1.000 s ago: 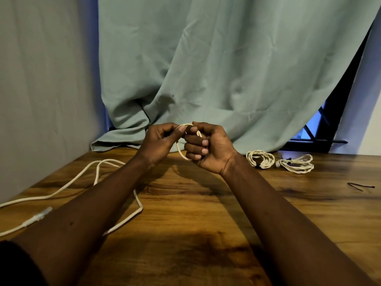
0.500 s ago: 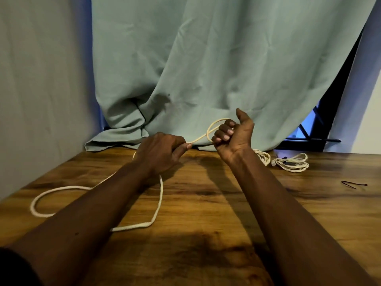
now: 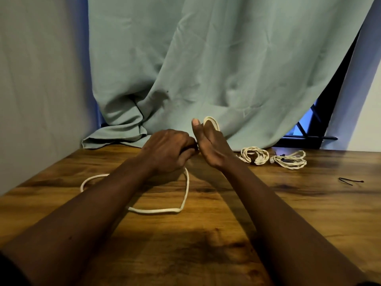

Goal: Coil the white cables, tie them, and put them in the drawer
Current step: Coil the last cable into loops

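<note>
My right hand (image 3: 210, 144) is raised above the wooden table (image 3: 226, 234) and grips a small coil of white cable (image 3: 212, 122), whose loops show above the fingers. My left hand (image 3: 168, 149) sits right beside it, fingers curled round the same cable where it leaves the coil. The loose length of this cable (image 3: 185, 195) hangs from my left hand and loops across the table under my left forearm. Two coiled white cables (image 3: 255, 154) (image 3: 290, 159) lie at the back right. No drawer is in view.
A thin black tie (image 3: 350, 180) lies on the table at the far right. A teal curtain (image 3: 206, 69) hangs behind and spills onto the table's back edge. A wall runs along the left side, a dark window frame at the right.
My hands have come together again and my right hand has turned, adding a loop to the coil. The loose cable on the table has been drawn in and is shorter.
</note>
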